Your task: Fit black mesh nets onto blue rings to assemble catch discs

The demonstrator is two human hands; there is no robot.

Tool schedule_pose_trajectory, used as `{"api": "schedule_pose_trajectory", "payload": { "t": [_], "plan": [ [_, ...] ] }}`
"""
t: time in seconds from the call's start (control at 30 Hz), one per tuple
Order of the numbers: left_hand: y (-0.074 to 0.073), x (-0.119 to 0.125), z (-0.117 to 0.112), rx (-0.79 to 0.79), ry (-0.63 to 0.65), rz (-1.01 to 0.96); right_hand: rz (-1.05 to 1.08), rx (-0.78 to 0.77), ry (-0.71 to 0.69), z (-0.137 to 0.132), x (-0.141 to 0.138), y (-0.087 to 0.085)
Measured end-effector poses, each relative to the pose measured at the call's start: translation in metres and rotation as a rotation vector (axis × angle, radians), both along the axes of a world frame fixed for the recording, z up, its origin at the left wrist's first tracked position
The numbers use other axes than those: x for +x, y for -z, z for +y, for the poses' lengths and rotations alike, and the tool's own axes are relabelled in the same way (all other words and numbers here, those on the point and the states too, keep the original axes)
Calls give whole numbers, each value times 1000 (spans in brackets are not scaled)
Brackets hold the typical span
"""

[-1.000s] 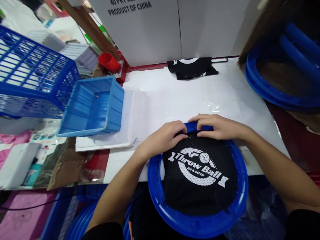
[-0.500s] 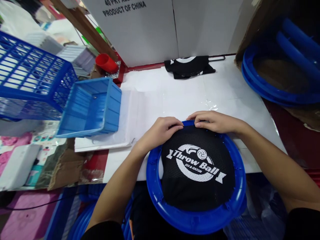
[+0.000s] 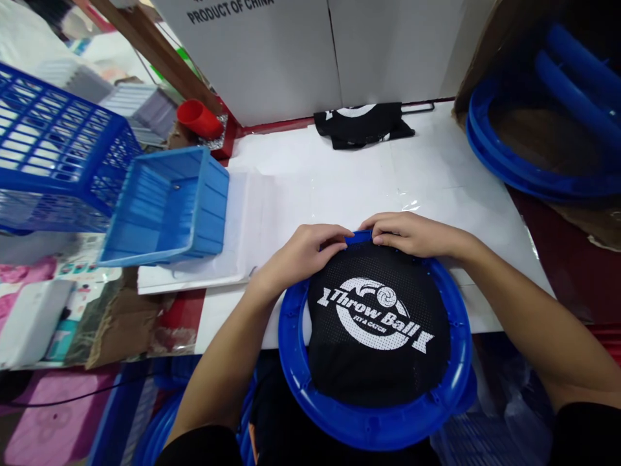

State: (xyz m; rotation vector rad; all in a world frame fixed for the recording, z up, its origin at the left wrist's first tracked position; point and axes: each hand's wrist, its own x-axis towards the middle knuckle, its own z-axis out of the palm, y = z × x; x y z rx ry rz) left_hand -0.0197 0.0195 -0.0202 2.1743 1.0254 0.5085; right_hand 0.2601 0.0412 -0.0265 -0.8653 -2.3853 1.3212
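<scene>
Hardly anything has shifted over the last second: both hands stay at the far edge of the hoop, and the whole lot sits a touch further left in view than before.

From where I stand, the white table top (image 3: 339, 175) takes up most of the scene, with a white carton (image 3: 291, 58) standing along its back edge. To the left is a dark blue crate (image 3: 53, 155), and to the right is a stack of blue rings (image 3: 524, 168). A lighter blue basket (image 3: 169, 207) leans on the table's left side.

The blue hoop (image 3: 373, 424) lies half on the near edge of the table and half over the person's lap. Black mesh (image 3: 378, 349) with white "Throw Ball" print is spread across it, touching the rim at the far side.

A folded black mesh piece (image 3: 361, 126) rests by the carton.

The left hand (image 3: 301, 255) and the right hand (image 3: 412, 234) sit close together, fingers curled and pinching the mesh edge against the hoop's far rim, with a bit of blue rim showing between them.

A red cup (image 3: 198, 120) lies on its side beyond the basket.
</scene>
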Motion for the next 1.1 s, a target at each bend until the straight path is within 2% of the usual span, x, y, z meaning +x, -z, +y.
{"api": "schedule_pose_trajectory", "payload": {
  "t": [0.17,0.37,0.53,0.7,0.93,1.1],
  "plan": [
    [-5,3,-3,64,104,74,26,-11,-21,3,-1,2],
    [-7,10,-8,64,133,168,39,-33,-51,6,3,1],
    [-3,14,-9,114,122,160,33,-76,-119,8,8,-2],
    [0,21,-9,162,115,171,-6,2,-85,3,4,-5],
    [1,25,-11,129,47,174,-22,90,-8,-2,-4,-6],
    [0,28,-10,83,10,209,10,120,-40,-3,-11,-2]
  ]
}}
